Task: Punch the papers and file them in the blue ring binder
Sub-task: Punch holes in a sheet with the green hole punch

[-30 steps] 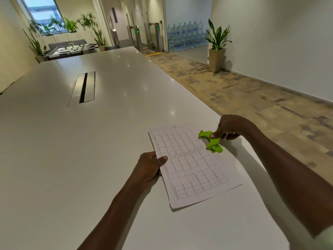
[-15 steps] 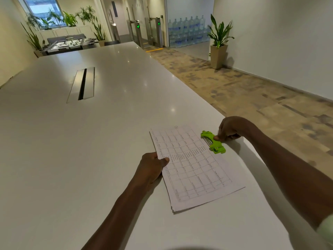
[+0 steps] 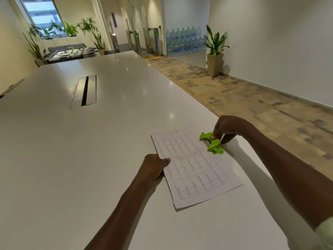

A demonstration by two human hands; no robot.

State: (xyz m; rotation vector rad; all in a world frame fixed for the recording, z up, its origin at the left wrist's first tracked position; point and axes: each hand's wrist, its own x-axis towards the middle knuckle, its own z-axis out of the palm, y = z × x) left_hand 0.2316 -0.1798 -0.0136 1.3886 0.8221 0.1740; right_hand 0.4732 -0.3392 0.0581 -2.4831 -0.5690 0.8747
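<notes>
Papers [image 3: 193, 166]: a thin stack lay flat on the white surface [image 3: 90, 159], near its right edge. Left hand [image 3: 153, 168] pinched the stack's left edge, thumb on top. Green hole punch [image 3: 211, 143] sat over the stack's far right edge; right hand [image 3: 225, 128] gripped it, fingers [image 3: 214, 136] curled around it.

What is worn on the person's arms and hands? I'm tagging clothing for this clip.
Both hands, the left hand and the right hand, are bare, with no gloves, rings or watch visible. Both forearms are uncovered. Only the pale, whitish-green short sleeve edge shows on the right arm at the frame's corner.
</notes>
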